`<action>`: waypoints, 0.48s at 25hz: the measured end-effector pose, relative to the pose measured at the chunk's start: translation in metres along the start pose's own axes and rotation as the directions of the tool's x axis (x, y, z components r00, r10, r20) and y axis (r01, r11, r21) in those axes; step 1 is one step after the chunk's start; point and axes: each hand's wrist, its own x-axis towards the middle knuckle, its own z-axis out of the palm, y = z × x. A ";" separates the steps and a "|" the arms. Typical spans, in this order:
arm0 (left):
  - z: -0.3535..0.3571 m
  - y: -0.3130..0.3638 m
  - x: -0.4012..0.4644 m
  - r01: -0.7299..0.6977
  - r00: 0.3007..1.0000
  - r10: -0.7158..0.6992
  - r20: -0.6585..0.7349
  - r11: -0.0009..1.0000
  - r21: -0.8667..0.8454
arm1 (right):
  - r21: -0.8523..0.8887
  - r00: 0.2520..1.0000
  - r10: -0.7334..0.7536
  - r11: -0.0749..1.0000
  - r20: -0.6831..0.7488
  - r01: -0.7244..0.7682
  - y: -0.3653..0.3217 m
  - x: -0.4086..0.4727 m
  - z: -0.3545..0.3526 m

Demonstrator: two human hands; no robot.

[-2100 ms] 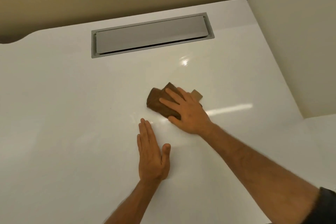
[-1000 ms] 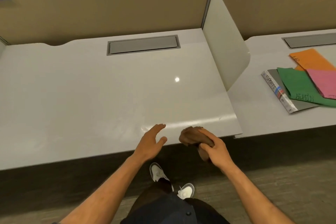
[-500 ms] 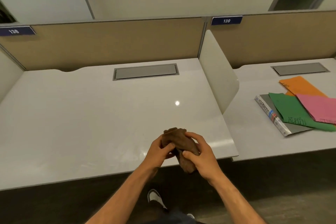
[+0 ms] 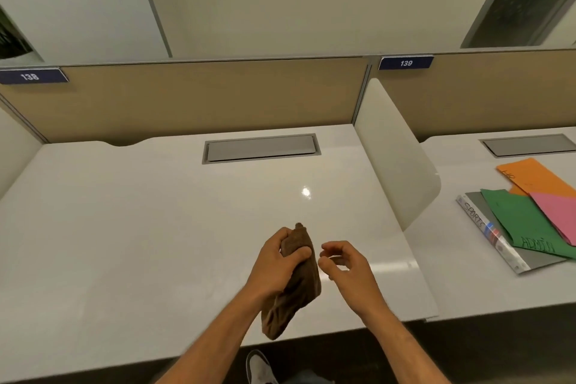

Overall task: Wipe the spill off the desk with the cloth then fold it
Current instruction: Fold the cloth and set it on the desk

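A brown cloth hangs bunched in the air above the front of the white desk. My left hand grips its upper part, and the loose end droops down past the wrist. My right hand hovers just to the right of the cloth, fingers curled and apart, with nothing in it. No spill shows on the glossy desk top, only a light reflection.
A grey cable hatch is set into the back of the desk. A white divider panel stands at the right edge. On the neighbouring desk lie a binder and green, pink and orange folders.
The cloth came off the desk top into both hands at the front edge. Now my right hand has let go and only my left holds it. The view has lifted.
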 end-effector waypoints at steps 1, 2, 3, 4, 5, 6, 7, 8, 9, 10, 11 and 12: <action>-0.006 0.004 0.007 -0.010 1.000 0.010 0.025 1.000 -0.004 | 0.031 0.999 0.005 0.999 0.051 -0.007 -0.007 0.008 0.007; -0.010 0.008 0.014 -0.032 0.998 0.031 0.062 0.999 0.015 | 0.095 0.994 0.030 0.995 0.101 -0.040 -0.015 0.016 0.014; -0.013 0.011 0.021 -0.063 0.993 0.056 0.108 0.996 0.059 | 0.171 0.988 0.067 0.981 0.139 -0.090 -0.022 0.025 0.022; -0.014 0.013 0.025 -0.098 0.983 0.077 0.164 0.988 0.121 | 0.227 0.983 0.099 0.965 0.157 -0.134 -0.027 0.033 0.026; -0.015 0.016 0.027 -0.132 0.970 0.091 0.226 0.976 0.174 | 0.245 0.981 0.120 0.957 0.150 -0.154 -0.030 0.040 0.028; -0.016 0.017 0.029 -0.156 0.954 0.095 0.285 0.968 0.198 | 0.235 0.983 0.135 0.958 0.127 -0.162 -0.033 0.046 0.027; -0.019 0.017 0.031 -0.157 0.939 0.085 0.332 0.968 0.196 | 0.215 0.983 0.151 0.962 0.100 -0.170 -0.035 0.051 0.024; -0.023 0.016 0.037 -0.123 0.933 0.059 0.356 0.979 0.161 | 0.194 0.983 0.164 0.965 0.082 -0.177 -0.035 0.057 0.020; -0.027 0.013 0.042 -0.066 0.935 0.029 0.353 0.993 0.093 | 0.171 0.983 0.168 0.969 0.076 -0.178 -0.036 0.062 0.015; -0.030 0.010 0.049 -0.013 0.949 0.005 0.316 1.000 0.022 | 0.144 0.984 0.165 0.974 0.074 -0.174 -0.036 0.068 0.010; -0.031 0.007 0.058 0.020 0.970 -0.014 0.243 1.000 -0.021 | 0.115 0.985 0.157 0.980 0.077 -0.166 -0.038 0.075 0.004; -0.031 0.004 0.067 0.034 0.989 -0.030 0.145 0.999 -0.022 | 0.089 0.986 0.143 0.985 0.080 -0.150 -0.041 0.082 -0.001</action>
